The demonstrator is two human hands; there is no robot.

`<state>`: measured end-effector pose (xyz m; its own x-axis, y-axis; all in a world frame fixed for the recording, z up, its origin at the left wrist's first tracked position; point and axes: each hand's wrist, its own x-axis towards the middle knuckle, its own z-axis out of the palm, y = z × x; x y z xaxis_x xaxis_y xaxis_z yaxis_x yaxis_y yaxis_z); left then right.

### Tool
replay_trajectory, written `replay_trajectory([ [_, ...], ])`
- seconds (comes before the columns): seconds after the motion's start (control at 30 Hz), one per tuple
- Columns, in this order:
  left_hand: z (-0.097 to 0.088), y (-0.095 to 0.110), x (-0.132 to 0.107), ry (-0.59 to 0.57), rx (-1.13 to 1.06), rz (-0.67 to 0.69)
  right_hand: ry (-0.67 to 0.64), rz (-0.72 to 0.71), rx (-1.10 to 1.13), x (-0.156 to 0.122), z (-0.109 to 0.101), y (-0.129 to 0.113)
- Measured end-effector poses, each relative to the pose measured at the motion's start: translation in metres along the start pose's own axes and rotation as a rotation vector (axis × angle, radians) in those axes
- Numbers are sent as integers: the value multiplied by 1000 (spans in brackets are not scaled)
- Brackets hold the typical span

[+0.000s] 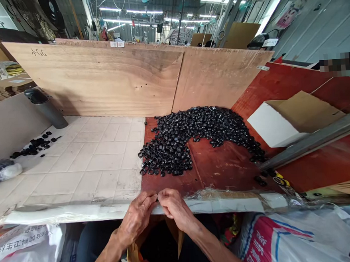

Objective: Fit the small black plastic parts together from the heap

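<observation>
My left hand [136, 218] and my right hand [174, 207] meet at the fingertips over the taped front edge [79, 212] of the work table. Their curled fingers hide whatever lies between them, if anything. Just beyond them spreads a large curved heap of small black rubber rings [193, 133] on a red-brown board [216, 170]. A smaller scatter of black rings [35, 144] lies on white tiles [99, 160] at the left. Neither hand touches the heap.
Plywood boards [99, 78] stand along the table's back. A grey metal rail [313, 139] and a white-and-cardboard box [294, 116] lie on the right. A dark cylinder [47, 110] stands at back left. Woven sacks [293, 238] and an open bag [155, 244] sit below the front edge.
</observation>
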<state>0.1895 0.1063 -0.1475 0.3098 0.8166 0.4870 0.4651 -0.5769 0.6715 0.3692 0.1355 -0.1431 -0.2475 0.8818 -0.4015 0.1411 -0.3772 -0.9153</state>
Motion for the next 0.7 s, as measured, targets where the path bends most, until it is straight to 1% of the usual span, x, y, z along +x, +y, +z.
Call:
replay_trajectory([
  [0.03,-5,5,1,-63,-22,-31,-61,12,-43,0,-3,-1],
  [0.07,-10,9,4,-139,-51,-82,-97,-22,-127,1,-6,-2],
  [0.1,-14,11,9,-209,-75,-150,-91,-95,-241,4,-10,-3],
  [0.13,-16,10,16,-248,-78,-230,-34,-195,-366,10,-14,-4],
  [0.17,-15,7,24,-235,-46,-311,62,-307,-483,16,-18,-5],
  [0.2,-12,1,32,-169,17,-381,182,-408,-575,24,-21,-6],
  [0.23,-8,-7,40,-76,100,-428,302,-487,-644,32,-24,-6],
  [0.27,-1,-16,47,-6,175,-448,394,-541,-700,41,-25,-5],
  [0.3,5,-25,53,43,239,-453,443,-578,-758,48,-26,-4],
  [0.33,12,-34,58,68,289,-455,465,-605,-816,54,-25,-2],
  [0.4,22,-46,62,75,348,-453,467,-631,-918,62,-24,2],
  [0.5,27,-50,61,71,373,-443,461,-654,-977,66,-21,8],
  [0.6,25,-46,57,70,334,-406,441,-715,-933,65,-21,12],
  [0.67,23,-45,56,96,243,-391,423,-767,-857,63,-23,12],
  [0.7,22,-45,55,127,167,-409,412,-792,-802,62,-24,12],
])
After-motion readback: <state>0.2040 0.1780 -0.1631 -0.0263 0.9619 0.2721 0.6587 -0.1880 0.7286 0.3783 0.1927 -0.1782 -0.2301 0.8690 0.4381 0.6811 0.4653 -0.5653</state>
